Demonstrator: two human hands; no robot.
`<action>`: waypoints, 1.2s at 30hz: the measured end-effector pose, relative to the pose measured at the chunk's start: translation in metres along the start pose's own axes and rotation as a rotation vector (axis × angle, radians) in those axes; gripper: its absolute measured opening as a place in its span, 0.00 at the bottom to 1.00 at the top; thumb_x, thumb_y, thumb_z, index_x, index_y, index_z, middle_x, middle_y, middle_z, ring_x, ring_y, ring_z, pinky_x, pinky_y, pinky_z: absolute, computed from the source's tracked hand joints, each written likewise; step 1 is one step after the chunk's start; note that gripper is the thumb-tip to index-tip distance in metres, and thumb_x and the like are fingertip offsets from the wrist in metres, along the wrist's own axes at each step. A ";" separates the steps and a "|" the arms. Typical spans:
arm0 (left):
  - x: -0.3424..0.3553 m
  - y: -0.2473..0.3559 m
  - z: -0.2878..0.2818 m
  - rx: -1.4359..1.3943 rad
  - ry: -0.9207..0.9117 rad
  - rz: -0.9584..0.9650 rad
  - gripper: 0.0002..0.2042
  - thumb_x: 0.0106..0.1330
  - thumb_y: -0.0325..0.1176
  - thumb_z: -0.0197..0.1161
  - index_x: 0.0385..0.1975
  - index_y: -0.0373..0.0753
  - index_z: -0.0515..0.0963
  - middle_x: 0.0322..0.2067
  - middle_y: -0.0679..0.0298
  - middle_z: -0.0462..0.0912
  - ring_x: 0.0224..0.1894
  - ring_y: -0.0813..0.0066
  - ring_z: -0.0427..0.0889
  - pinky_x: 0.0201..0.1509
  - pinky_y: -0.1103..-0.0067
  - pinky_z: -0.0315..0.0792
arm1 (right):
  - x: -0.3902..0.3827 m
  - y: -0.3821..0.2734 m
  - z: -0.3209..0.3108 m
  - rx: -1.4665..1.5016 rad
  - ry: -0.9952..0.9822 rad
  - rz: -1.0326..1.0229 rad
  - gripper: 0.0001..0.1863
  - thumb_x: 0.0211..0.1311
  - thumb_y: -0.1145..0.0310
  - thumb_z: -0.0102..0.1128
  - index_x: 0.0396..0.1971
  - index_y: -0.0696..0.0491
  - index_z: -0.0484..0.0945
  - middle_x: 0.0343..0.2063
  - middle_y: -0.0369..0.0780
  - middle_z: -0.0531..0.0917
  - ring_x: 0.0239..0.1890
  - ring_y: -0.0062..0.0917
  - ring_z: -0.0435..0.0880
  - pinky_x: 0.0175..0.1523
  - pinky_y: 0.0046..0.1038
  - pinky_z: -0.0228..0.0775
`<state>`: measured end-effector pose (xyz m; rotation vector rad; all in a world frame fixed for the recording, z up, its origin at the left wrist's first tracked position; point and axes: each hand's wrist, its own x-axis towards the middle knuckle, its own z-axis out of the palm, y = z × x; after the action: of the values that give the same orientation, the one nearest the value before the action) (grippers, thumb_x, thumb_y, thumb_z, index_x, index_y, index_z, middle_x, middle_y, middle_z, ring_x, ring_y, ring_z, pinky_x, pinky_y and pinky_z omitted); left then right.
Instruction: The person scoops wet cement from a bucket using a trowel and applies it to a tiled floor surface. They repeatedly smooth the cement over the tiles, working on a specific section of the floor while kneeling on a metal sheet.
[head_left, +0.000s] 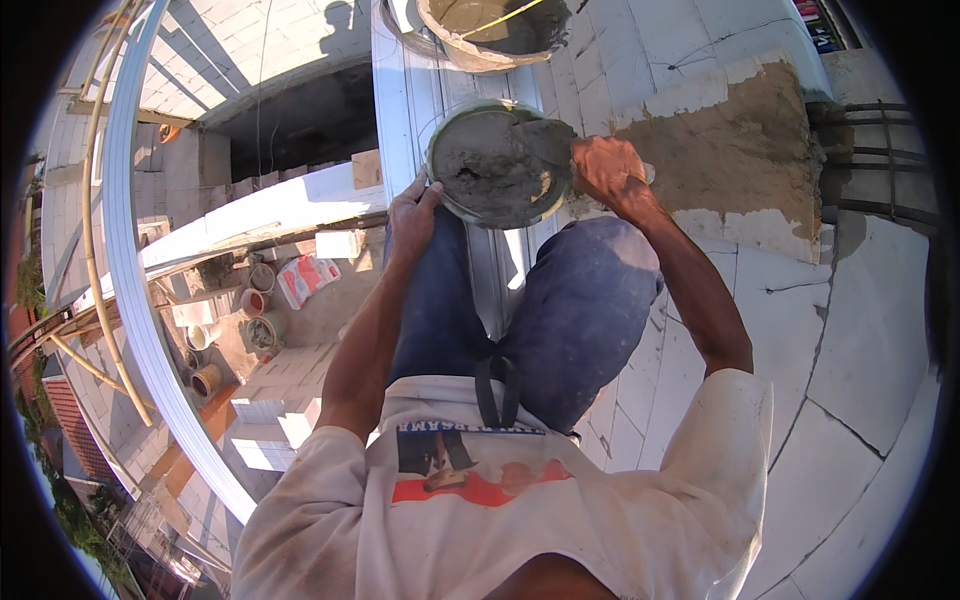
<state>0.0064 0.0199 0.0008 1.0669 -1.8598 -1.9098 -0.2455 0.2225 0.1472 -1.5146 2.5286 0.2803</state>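
Note:
Between and beyond my knees sits a round bucket (445, 200) holding wet grey mortar (487, 172). My left hand (412, 212) grips its rim at the left side. In my right hand (608, 175), fingers wrapped round the handle, is a trowel (546, 143). Its mortar-coated blade reaches over the right part of the bucket and touches the mortar; its edges are hard to make out. The end of the handle shows pale beside my wrist. A second bucket (490, 58), with grey residue and a yellow strip across it, stands just beyond.
White block wall (770, 330) lies at my right, with a brown mortar patch (730, 150) and dark bars (880, 155) past it. At my left is a drop to a lower floor with several buckets (257, 302) and a sack (307, 280). A long metal rail (128, 250) and bamboo poles (92, 220) border it.

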 end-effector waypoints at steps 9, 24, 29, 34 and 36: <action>-0.001 0.013 0.003 0.036 0.037 0.016 0.28 0.72 0.36 0.63 0.67 0.25 0.71 0.62 0.47 0.81 0.64 0.68 0.79 0.71 0.77 0.66 | 0.030 -0.036 0.022 0.236 -0.256 -0.036 0.18 0.57 0.59 0.66 0.40 0.57 0.88 0.36 0.53 0.89 0.43 0.49 0.90 0.50 0.45 0.82; 0.002 0.009 0.006 -0.003 -0.011 0.002 0.27 0.73 0.34 0.62 0.68 0.25 0.71 0.61 0.48 0.82 0.65 0.67 0.78 0.71 0.75 0.66 | -0.024 -0.036 0.082 0.671 -0.109 0.224 0.23 0.61 0.47 0.71 0.45 0.50 0.88 0.37 0.47 0.90 0.44 0.44 0.89 0.52 0.43 0.77; 0.000 0.014 0.004 0.008 -0.026 0.028 0.26 0.74 0.34 0.62 0.68 0.27 0.72 0.58 0.51 0.84 0.62 0.69 0.79 0.69 0.76 0.68 | -0.038 -0.035 0.083 0.835 -0.111 0.306 0.24 0.61 0.48 0.70 0.48 0.51 0.87 0.40 0.45 0.89 0.47 0.39 0.88 0.56 0.39 0.76; -0.004 0.018 0.003 0.021 0.002 0.020 0.26 0.74 0.34 0.62 0.68 0.27 0.71 0.57 0.54 0.85 0.59 0.73 0.80 0.66 0.77 0.70 | -0.050 -0.032 0.051 0.953 0.045 0.241 0.17 0.62 0.59 0.73 0.44 0.55 0.87 0.34 0.45 0.89 0.36 0.35 0.88 0.47 0.35 0.79; -0.003 0.021 0.004 -0.009 -0.002 0.004 0.26 0.74 0.33 0.62 0.68 0.27 0.71 0.56 0.55 0.85 0.58 0.74 0.80 0.65 0.77 0.71 | -0.056 -0.028 0.040 0.994 0.125 0.280 0.15 0.62 0.62 0.73 0.43 0.57 0.87 0.31 0.46 0.88 0.32 0.35 0.88 0.44 0.34 0.80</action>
<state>0.0000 0.0220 0.0209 1.0580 -1.8516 -1.9152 -0.1923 0.2673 0.1204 -0.7895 2.3235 -0.9235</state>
